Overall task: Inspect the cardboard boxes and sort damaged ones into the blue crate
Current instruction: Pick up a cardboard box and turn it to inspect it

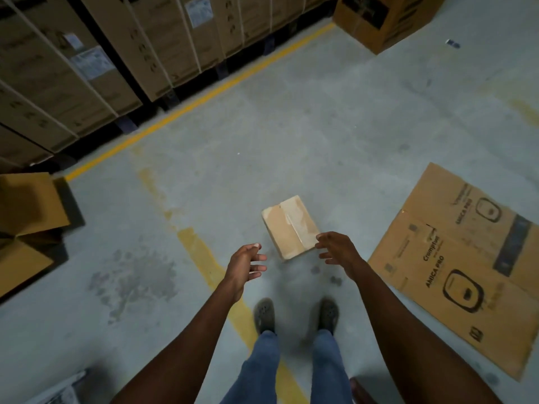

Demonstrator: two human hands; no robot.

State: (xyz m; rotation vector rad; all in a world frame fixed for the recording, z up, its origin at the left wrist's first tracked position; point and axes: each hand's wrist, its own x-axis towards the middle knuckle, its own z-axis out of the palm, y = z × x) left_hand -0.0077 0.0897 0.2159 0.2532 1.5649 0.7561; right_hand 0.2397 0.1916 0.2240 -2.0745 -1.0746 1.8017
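1 small box point(290, 227) on floor point(320, 126), just beyond both hands. Left hand point(243, 268) & right hand point(335, 247): fingers point(322, 237) spread, released, grasping nothing. 1 flattened carton point(455, 269) right of fingers.

One small taped box point(290, 227), one flattened carton point(455, 263), two hands — left point(246, 265), right point(335, 247) — two shoes point(264, 314).

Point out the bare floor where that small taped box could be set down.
Bare grey concrete floor lies open beyond the small taped cardboard box, between the yellow floor line and the flattened printed cardboard sheet. It is crowded on the left by the open brown cartons and along the strapped stacked boxes.
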